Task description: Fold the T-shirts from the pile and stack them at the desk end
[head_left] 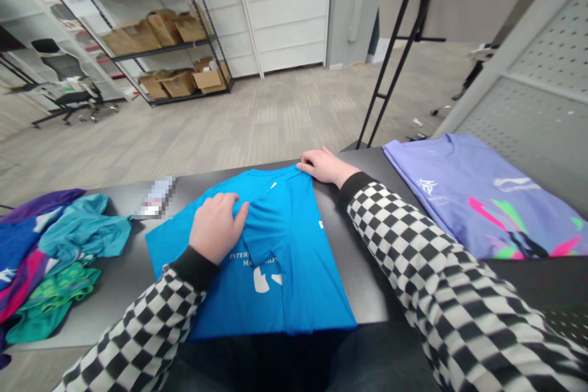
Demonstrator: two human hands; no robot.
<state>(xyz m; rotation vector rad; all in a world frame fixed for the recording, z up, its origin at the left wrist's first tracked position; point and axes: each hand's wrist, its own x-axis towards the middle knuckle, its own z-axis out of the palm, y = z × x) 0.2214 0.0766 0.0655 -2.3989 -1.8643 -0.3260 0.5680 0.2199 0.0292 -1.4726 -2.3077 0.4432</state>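
Note:
A bright blue T-shirt (303,257) lies on the dark table in front of me, its right side folded inward so that a sleeve rests over the white print on the chest. My right hand (324,165) pinches the fabric at the far right corner, by the shoulder, with thumb and fingers closed. On the left part of the shirt rests my left hand (215,226), palm down, its thumb spread away from the fingers. The curled tips of its fingers are partly hidden.
Crumpled garments (68,245) in purple, teal and green lie at the table's left end. A blurred small object (158,196) sits near the far edge. To the right is a folded lavender shirt (478,202). Beyond the table stand a black stand (395,55) and shelves with cardboard boxes (179,82).

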